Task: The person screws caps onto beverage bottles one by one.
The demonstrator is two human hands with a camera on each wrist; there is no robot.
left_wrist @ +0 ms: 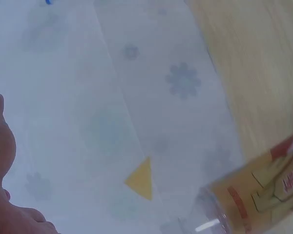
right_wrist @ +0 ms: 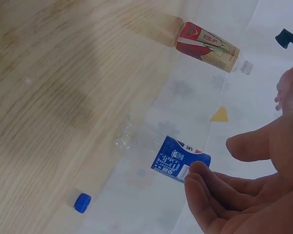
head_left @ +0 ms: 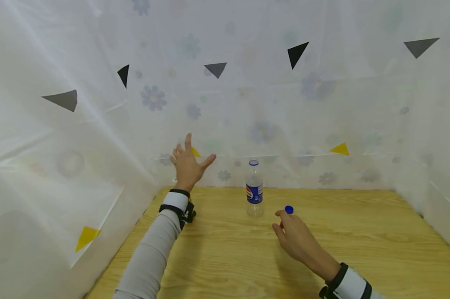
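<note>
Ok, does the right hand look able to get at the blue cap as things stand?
Probably yes: the right hand looks empty, and the blue cap sits on the tabletop just beyond it, with nothing visible between them; the blue-labelled bottle stands off to the left.

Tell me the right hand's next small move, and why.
Probably the right hand should reach over and pinch the blue cap: it holds nothing, the cap lies loose close by on the table, and the blue-labelled bottle stands upright, uncapped.
</note>
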